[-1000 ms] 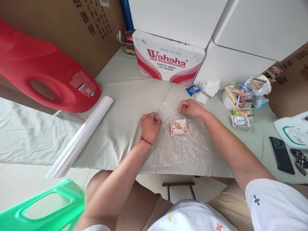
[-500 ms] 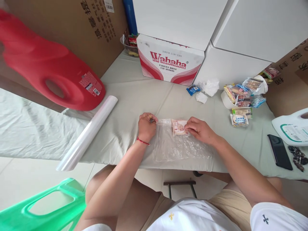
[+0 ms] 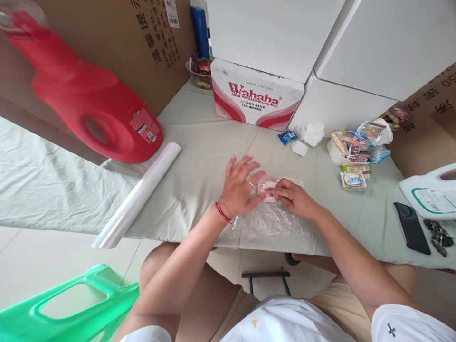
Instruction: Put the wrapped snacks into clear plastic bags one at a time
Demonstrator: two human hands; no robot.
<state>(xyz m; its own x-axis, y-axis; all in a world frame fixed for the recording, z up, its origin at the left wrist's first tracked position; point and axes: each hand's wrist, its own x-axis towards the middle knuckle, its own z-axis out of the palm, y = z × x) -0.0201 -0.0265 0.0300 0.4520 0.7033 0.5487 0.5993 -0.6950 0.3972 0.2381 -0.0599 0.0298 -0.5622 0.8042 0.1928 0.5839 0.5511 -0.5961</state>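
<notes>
A small pinkish snack packet (image 3: 264,189) with printed characters lies on a sheet of clear plastic film (image 3: 276,219) on the cloth-covered table. My right hand (image 3: 294,197) has its fingers closed on the packet's right side. Just left of the packet, my left hand (image 3: 240,186) is raised with its fingers spread and holds nothing; its thumb reaches across toward the packet's lower edge. Whether that thumb touches the packet I cannot tell. A red string bracelet circles my left wrist. The film's left part is partly hidden under my left hand.
A roll of plastic film (image 3: 138,194) lies at the left beside a red jug (image 3: 117,107). Behind stands a Wahaha carton (image 3: 256,97). On the right are a white snack bowl (image 3: 337,148), loose packets (image 3: 353,181), a phone (image 3: 412,229), keys (image 3: 440,235) and a white jug (image 3: 432,192).
My left hand has let go of the film's left edge, opened and moved right, close to the packet. My right hand stays on the packet. The view has shifted slightly.
</notes>
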